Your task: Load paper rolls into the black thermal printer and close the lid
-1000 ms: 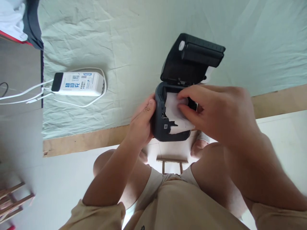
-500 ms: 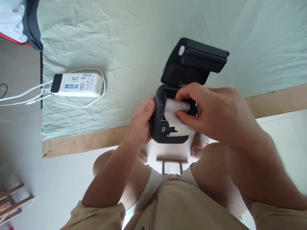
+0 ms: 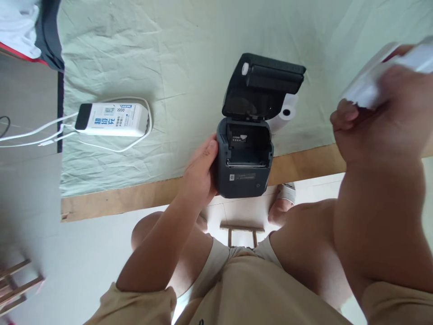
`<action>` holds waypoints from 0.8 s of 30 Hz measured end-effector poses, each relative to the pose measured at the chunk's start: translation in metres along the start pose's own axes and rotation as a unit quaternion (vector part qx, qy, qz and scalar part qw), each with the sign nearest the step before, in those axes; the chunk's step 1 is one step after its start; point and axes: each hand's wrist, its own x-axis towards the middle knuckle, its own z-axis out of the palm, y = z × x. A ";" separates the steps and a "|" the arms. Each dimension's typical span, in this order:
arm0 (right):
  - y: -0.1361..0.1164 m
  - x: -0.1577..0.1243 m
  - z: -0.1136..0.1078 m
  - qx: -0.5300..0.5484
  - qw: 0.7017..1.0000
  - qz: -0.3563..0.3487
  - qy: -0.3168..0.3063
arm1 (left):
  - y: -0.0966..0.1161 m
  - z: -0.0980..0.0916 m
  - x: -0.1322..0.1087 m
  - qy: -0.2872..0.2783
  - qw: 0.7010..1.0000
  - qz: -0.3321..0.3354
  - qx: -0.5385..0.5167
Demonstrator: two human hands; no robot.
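My left hand point(image 3: 201, 169) grips a dark portable label printer point(image 3: 245, 187) by its left side, at the table's front edge. The lid point(image 3: 252, 99) stands open, and the paper bay shows only a small white scrap point(image 3: 243, 137) on its inner wall. Off to the right, my right hand point(image 3: 382, 113) is closed round some crumpled white paper point(image 3: 363, 85), blurred by motion. Partly hidden behind the lid, a white paper roll point(image 3: 279, 122) with a dark core hole lies on the cloth.
A white power strip point(image 3: 115, 119) with looped cables lies left on the green cloth point(image 3: 182, 58). Folded clothes point(image 3: 18, 27) are at the upper left corner. The table's wooden edge point(image 3: 152, 193) runs in front of my knees, with a wooden stool point(image 3: 20, 289) at lower left.
My right hand has pulled the paper out of the printer's bay and carried it up to the right. The paper roll behind the lid now shows. My left hand still holds the printer.
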 end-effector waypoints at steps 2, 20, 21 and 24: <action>0.011 -0.002 0.002 0.030 0.998 0.028 0.049 | 0.000 0.000 0.000 -0.008 1.000 -0.001 0.006; 0.017 -0.010 -0.005 -0.376 0.920 -0.096 -0.053 | -0.002 -0.003 -0.002 0.001 1.000 0.000 0.018; 0.014 -0.013 -0.005 -0.357 0.918 -0.169 -0.035 | -0.002 -0.003 -0.002 0.004 1.000 -0.001 0.017; 0.005 -0.028 0.002 -0.289 0.907 -0.307 -0.006 | -0.002 -0.004 -0.001 -0.001 1.000 -0.002 0.013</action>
